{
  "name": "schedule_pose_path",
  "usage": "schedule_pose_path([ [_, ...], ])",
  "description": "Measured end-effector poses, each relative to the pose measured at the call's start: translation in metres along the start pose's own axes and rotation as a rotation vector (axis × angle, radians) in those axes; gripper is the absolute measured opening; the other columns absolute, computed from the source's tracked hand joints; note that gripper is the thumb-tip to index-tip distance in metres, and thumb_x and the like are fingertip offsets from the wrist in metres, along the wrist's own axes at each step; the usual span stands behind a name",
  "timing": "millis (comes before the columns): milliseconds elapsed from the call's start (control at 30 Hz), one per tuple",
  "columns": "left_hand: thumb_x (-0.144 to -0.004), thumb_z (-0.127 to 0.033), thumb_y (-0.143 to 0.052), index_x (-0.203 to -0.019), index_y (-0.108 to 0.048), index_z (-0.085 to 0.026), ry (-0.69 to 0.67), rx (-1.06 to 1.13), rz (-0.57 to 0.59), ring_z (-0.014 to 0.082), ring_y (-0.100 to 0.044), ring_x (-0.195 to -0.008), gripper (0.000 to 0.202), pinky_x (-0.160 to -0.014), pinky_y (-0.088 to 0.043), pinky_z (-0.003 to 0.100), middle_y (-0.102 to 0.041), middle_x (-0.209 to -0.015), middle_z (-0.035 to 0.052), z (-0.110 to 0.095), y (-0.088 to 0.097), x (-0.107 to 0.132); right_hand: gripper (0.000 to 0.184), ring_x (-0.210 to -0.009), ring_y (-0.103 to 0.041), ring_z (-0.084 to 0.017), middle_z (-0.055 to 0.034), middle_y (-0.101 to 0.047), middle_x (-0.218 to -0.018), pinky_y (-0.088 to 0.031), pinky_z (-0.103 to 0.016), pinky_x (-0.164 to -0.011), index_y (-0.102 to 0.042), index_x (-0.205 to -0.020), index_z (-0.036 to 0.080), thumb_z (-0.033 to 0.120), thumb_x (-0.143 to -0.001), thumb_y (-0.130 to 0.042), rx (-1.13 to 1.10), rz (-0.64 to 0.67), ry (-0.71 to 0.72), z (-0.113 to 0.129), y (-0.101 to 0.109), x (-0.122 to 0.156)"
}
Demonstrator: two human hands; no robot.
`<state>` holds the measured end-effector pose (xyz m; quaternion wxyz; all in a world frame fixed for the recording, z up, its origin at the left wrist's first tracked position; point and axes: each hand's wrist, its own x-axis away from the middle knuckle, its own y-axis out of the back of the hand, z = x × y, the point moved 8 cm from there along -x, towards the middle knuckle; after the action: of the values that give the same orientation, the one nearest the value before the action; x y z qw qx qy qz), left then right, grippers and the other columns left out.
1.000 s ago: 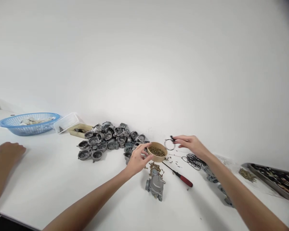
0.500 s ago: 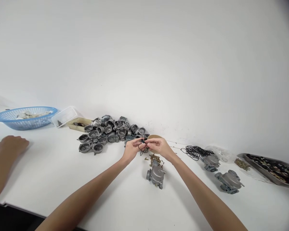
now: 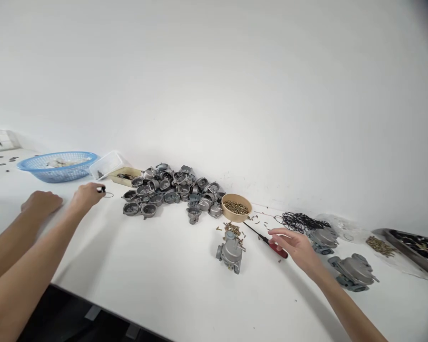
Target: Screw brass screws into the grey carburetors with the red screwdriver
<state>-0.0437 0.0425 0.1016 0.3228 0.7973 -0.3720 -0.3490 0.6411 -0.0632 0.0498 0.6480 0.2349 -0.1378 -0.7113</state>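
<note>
My left hand (image 3: 86, 195) reaches far out to the left over the white table (image 3: 164, 280). Its fingers pinch a thin ring with a small black piece (image 3: 105, 192). My right hand (image 3: 294, 244) hovers low with its fingers apart and holds nothing. It is right beside the red handle of a screwdriver (image 3: 275, 249). A grey carburetor body (image 3: 231, 251) stands between my arms, with loose brass screws just behind it. Behind that is a tan bowl of brass screws (image 3: 236, 208).
A pile of grey metal cups (image 3: 171, 190) lies at the back centre. Black O-rings (image 3: 299, 221), two more carburetors (image 3: 355, 270) and a dark tray (image 3: 413, 247) are on the right. A blue basket (image 3: 59, 166) and a clear box (image 3: 109, 164) are on the left, with another person's hand (image 3: 41, 202) nearby.
My hands were together by the bowl, working the ring. The left hand has since carried the ring far to the left, and the right hand has dropped to the screwdriver.
</note>
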Motion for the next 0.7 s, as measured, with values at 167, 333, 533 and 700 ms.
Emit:
schedule_pose_path([
  [167,-0.087,-0.046,-0.065,-0.072,-0.066,-0.009,0.000,-0.130,0.070,0.0283,-0.069,-0.083,0.039,-0.088,-0.055,0.045,-0.056,-0.057,0.0009,-0.009,0.011,-0.008,0.053,-0.073,-0.071,-0.024,-0.0116,-0.074,-0.100,-0.058,-0.035,-0.063,-0.070,-0.117,0.023,0.063,-0.082,-0.070,-0.079,-0.141,0.026,-0.008,0.009,0.004],
  [333,-0.091,-0.033,-0.057,-0.112,-0.070,-0.008,-0.279,-0.102,0.078,0.0309,-0.063,-0.112,0.035,-0.105,-0.045,0.048,-0.074,-0.100,0.0078,-0.120,0.004,0.001,0.057,-0.083,-0.074,-0.024,-0.0130,-0.066,-0.123,-0.060,-0.034,-0.066,-0.060,-0.131,0.026,0.060,-0.086,-0.066,-0.081,-0.086,0.046,-0.001,-0.008,-0.004],
  [533,-0.095,-0.040,-0.056,-0.126,-0.072,-0.026,-0.834,0.190,0.467,0.0180,-0.069,-0.068,0.038,-0.068,-0.053,0.026,-0.079,-0.096,0.0038,-0.256,-0.118,0.147,0.044,-0.082,-0.072,-0.021,-0.0115,-0.064,-0.127,-0.057,-0.032,-0.065,-0.060,-0.133,0.028,0.046,-0.093,-0.060,0.078,-0.018,0.125,-0.007,-0.030,0.013],
  [700,-0.092,-0.039,-0.059,-0.105,-0.080,-0.025,-0.924,0.235,0.463,0.0226,-0.070,-0.080,0.028,-0.068,-0.051,0.027,-0.076,-0.094,0.0071,-0.260,-0.181,0.212,0.039,-0.069,-0.066,-0.016,-0.0097,-0.063,-0.127,-0.057,-0.036,-0.071,-0.064,-0.130,0.028,0.038,-0.095,-0.052,0.367,-0.077,0.170,-0.023,-0.016,0.019],
])
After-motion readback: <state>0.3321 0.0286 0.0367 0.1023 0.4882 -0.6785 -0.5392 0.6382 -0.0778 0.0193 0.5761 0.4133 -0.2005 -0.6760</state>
